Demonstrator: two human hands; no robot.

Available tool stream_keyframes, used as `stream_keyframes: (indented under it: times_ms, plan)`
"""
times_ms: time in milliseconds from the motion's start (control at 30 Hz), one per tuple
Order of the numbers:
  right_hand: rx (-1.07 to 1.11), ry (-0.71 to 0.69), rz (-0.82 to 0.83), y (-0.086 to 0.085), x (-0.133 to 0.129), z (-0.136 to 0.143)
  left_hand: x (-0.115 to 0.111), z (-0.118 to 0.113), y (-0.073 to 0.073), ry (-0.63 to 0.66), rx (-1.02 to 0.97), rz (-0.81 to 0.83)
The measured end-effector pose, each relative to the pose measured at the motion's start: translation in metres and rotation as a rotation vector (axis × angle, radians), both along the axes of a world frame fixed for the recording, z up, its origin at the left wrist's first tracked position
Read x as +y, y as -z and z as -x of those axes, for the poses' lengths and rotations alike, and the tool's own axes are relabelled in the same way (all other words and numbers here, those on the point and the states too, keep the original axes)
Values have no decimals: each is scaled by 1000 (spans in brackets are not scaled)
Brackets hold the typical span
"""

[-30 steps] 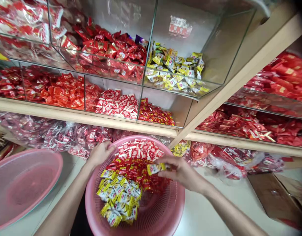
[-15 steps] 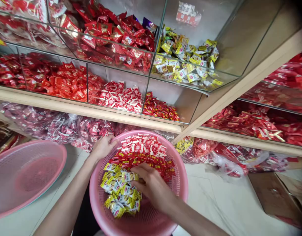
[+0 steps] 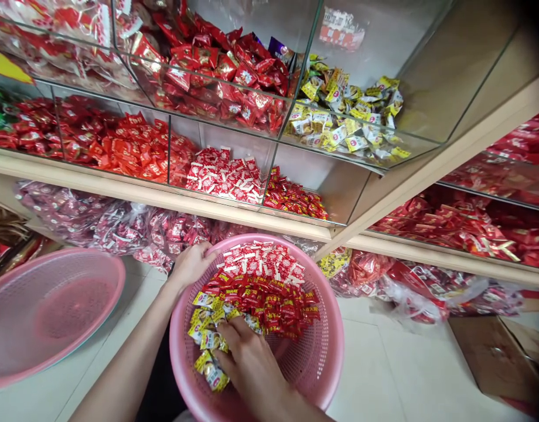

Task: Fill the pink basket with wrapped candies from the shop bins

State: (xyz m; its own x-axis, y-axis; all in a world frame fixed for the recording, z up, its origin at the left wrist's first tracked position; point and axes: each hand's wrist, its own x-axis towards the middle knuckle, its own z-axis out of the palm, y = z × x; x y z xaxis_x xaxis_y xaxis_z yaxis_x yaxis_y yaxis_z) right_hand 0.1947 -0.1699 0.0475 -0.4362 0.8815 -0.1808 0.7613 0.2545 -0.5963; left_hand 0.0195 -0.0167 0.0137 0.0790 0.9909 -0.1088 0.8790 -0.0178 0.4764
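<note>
My left hand (image 3: 191, 267) grips the far left rim of a round pink plastic basket (image 3: 333, 357), thumb over the edge. Inside the basket, my right hand (image 3: 254, 360) curls its fingers down into a pile of yellow-and-white wrapped candies (image 3: 205, 322). Its fingertips are partly hidden among them. Red candies with yellow lettering (image 3: 291, 310) fill the middle of the basket. Behind those lie small red-and-white candies (image 3: 263, 262) against the far wall.
Glass-fronted shelf bins hold similar red-and-white candies (image 3: 225, 176), red candies (image 3: 293, 196) and yellow candies (image 3: 348, 117). A second pink basket (image 3: 115, 293) stands on the floor at left. Bagged candies (image 3: 120, 225) sit under the shelf, and a cardboard box (image 3: 484, 351) is at right.
My right hand has moved left and nearer, deeper into the yellow candies, uncovering more red ones. My left hand stays on the rim. The view has shifted slightly left.
</note>
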Motion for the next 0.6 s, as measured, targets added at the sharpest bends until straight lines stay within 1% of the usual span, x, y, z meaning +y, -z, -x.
stream_keyframes:
  times_ms: [267, 433, 600]
  plan:
    - [-1, 32, -44, 1, -5, 3, -2, -1, -3, -1, -2, 3]
    - [46, 125, 14, -1, -7, -1, -2, -1, -2, 6, -7, -8]
    - [172, 219, 76, -3, -11, -9, -1, -1, -1, 16, 7, -1]
